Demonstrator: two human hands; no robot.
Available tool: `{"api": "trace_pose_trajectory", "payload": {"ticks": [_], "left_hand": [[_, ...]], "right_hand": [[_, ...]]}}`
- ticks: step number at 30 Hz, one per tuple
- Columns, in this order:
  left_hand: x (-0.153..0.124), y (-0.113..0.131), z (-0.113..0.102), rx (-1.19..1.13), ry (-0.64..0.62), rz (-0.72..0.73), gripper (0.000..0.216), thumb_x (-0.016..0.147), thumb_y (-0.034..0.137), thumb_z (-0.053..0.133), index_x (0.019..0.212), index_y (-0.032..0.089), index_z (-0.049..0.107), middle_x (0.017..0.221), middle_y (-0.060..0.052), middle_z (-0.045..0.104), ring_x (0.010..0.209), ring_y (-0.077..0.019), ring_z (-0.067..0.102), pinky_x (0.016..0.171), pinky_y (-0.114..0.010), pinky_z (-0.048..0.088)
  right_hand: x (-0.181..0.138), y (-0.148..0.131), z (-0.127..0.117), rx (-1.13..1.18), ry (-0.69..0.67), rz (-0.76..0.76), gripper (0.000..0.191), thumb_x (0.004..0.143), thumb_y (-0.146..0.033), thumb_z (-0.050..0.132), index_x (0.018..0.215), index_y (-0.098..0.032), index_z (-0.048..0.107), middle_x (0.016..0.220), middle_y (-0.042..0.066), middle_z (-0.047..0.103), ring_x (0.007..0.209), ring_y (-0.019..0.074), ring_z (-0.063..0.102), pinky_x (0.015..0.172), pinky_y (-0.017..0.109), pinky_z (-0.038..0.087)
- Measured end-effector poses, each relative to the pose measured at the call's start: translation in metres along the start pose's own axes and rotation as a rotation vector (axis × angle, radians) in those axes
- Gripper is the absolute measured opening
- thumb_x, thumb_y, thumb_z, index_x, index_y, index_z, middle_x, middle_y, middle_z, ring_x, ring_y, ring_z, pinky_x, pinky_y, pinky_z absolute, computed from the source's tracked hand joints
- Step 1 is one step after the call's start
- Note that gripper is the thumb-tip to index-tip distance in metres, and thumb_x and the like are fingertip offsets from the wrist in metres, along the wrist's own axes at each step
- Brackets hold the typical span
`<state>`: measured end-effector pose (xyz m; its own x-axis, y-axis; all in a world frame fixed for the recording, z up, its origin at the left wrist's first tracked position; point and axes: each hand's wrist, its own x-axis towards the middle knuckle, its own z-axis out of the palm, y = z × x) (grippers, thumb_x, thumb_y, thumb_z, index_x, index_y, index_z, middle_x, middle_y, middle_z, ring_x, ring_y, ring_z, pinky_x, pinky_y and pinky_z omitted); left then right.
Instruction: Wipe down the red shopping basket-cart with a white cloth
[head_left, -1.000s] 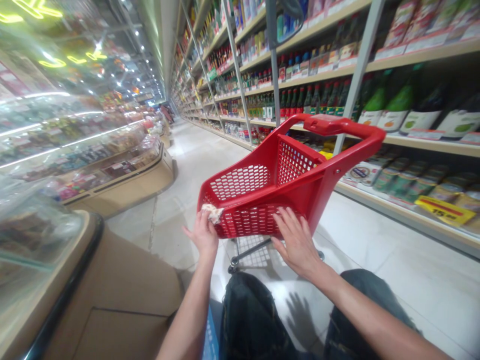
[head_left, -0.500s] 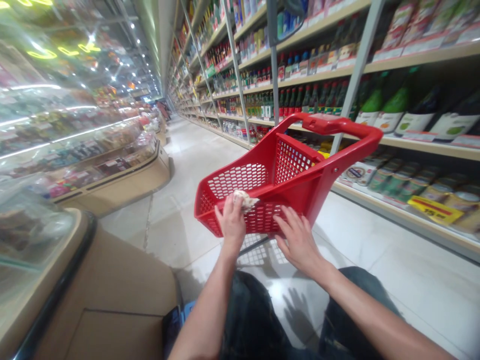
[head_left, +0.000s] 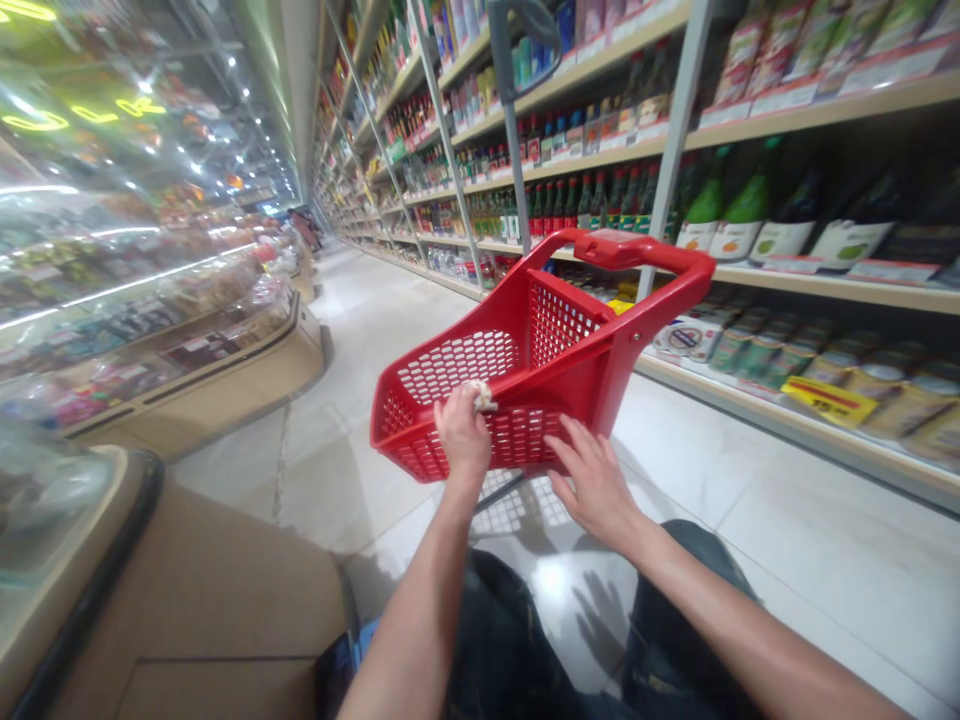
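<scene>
A red plastic shopping cart (head_left: 555, 370) with lattice sides stands before me, its handle up at the right. My left hand (head_left: 463, 430) is closed on a crumpled whitish cloth (head_left: 484, 396) at the rim of the cart's near side; most of the cloth is hidden by my fingers. My right hand (head_left: 592, 480) is open, fingers spread, close to the lattice of the same side. Whether its fingertips touch the plastic I cannot tell.
Tall shelves of bottles (head_left: 705, 215) and jars (head_left: 750, 340) line the right side. On the left are display cases (head_left: 247, 330) of packaged goods, with a beige counter (head_left: 247, 580) close by. Pale floor tiles (head_left: 352, 320) run down the aisle between them.
The view has swung slightly, so cart and shelves sit farther left. My left hand has drawn in more tightly around the cloth, and less of it shows. My right hand keeps its spread pose.
</scene>
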<state>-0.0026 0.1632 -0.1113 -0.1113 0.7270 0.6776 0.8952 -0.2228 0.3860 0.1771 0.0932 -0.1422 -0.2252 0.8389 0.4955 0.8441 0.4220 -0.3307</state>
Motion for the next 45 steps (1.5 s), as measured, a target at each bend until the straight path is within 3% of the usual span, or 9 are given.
{"api": "trace_pose_trajectory", "payload": {"ticks": [4, 8, 12, 16, 21, 30, 38, 41, 45], "left_hand": [[-0.006, -0.012, 0.001, 0.002, 0.101, -0.079, 0.054, 0.071, 0.003, 0.038, 0.122, 0.018, 0.045, 0.131, -0.013, 0.049, 0.126, -0.0224, 0.039, 0.108, -0.05, 0.018], [-0.003, 0.021, 0.019, -0.039, 0.048, -0.007, 0.065, 0.07, 0.002, 0.038, 0.134, 0.013, 0.03, 0.134, -0.016, 0.045, 0.126, -0.0216, 0.039, 0.108, -0.045, 0.022], [0.005, 0.052, 0.033, -0.016, -0.076, 0.098, 0.056, 0.072, 0.002, 0.037, 0.128, 0.011, 0.041, 0.134, -0.016, 0.045, 0.128, -0.0233, 0.036, 0.108, -0.045, 0.024], [0.006, 0.032, 0.023, 0.012, -0.084, 0.146, 0.052, 0.073, 0.002, 0.037, 0.122, 0.015, 0.047, 0.131, -0.012, 0.05, 0.125, -0.0213, 0.04, 0.108, -0.047, 0.023], [0.001, 0.005, 0.01, 0.073, -0.004, 0.011, 0.052, 0.073, 0.003, 0.038, 0.122, 0.016, 0.048, 0.128, -0.013, 0.052, 0.125, -0.0228, 0.041, 0.107, -0.051, 0.023], [0.022, 0.088, 0.044, 0.045, -0.134, 0.287, 0.048, 0.08, 0.006, 0.035, 0.126, 0.015, 0.045, 0.135, -0.009, 0.047, 0.128, -0.0205, 0.037, 0.109, -0.046, 0.022], [0.011, 0.039, 0.022, 0.117, -0.104, 0.143, 0.047, 0.08, 0.005, 0.035, 0.123, 0.015, 0.049, 0.13, -0.012, 0.051, 0.123, -0.0224, 0.043, 0.108, -0.051, 0.019], [0.013, 0.062, 0.031, 0.099, -0.105, 0.213, 0.045, 0.081, 0.006, 0.035, 0.123, 0.015, 0.049, 0.131, -0.012, 0.05, 0.125, -0.0212, 0.041, 0.108, -0.049, 0.022], [0.027, 0.121, 0.053, 0.043, -0.085, 0.392, 0.04, 0.086, 0.014, 0.035, 0.124, 0.013, 0.047, 0.134, -0.012, 0.047, 0.127, -0.0181, 0.039, 0.109, -0.045, 0.022]], "right_hand": [[-0.001, 0.009, -0.004, 0.008, -0.012, 0.042, 0.039, 0.082, -0.024, 0.044, 0.119, -0.014, 0.052, 0.139, 0.017, 0.036, 0.126, 0.0303, 0.034, 0.098, 0.055, 0.031], [0.002, 0.005, -0.005, 0.041, -0.002, 0.046, 0.038, 0.082, -0.023, 0.044, 0.118, -0.014, 0.053, 0.138, 0.017, 0.038, 0.125, 0.0292, 0.037, 0.097, 0.054, 0.032], [-0.002, 0.0, -0.002, 0.059, -0.026, 0.019, 0.037, 0.082, -0.021, 0.043, 0.117, -0.013, 0.054, 0.135, 0.017, 0.042, 0.123, 0.0271, 0.04, 0.097, 0.052, 0.033], [-0.007, 0.008, -0.002, 0.072, -0.027, 0.031, 0.037, 0.082, -0.02, 0.041, 0.117, -0.015, 0.053, 0.133, 0.017, 0.044, 0.122, 0.0255, 0.042, 0.097, 0.053, 0.032], [0.0, 0.02, -0.013, 0.057, 0.038, 0.086, 0.038, 0.082, -0.02, 0.042, 0.118, -0.014, 0.052, 0.134, 0.017, 0.043, 0.123, 0.0275, 0.039, 0.097, 0.055, 0.031], [0.014, 0.022, -0.031, 0.008, 0.037, 0.058, 0.038, 0.082, -0.021, 0.041, 0.118, -0.015, 0.052, 0.136, 0.017, 0.041, 0.123, 0.0272, 0.04, 0.097, 0.054, 0.032], [0.018, 0.036, -0.043, 0.018, 0.066, 0.084, 0.037, 0.082, -0.022, 0.041, 0.117, -0.016, 0.052, 0.133, 0.016, 0.044, 0.121, 0.0278, 0.043, 0.095, 0.057, 0.032], [0.019, 0.037, -0.044, 0.015, 0.067, 0.08, 0.037, 0.082, -0.022, 0.04, 0.116, -0.016, 0.053, 0.132, 0.017, 0.045, 0.12, 0.0277, 0.043, 0.094, 0.057, 0.032], [0.019, 0.04, -0.047, 0.003, 0.046, 0.077, 0.036, 0.081, -0.02, 0.041, 0.114, -0.015, 0.054, 0.13, 0.017, 0.048, 0.119, 0.0278, 0.045, 0.094, 0.057, 0.032]]}}
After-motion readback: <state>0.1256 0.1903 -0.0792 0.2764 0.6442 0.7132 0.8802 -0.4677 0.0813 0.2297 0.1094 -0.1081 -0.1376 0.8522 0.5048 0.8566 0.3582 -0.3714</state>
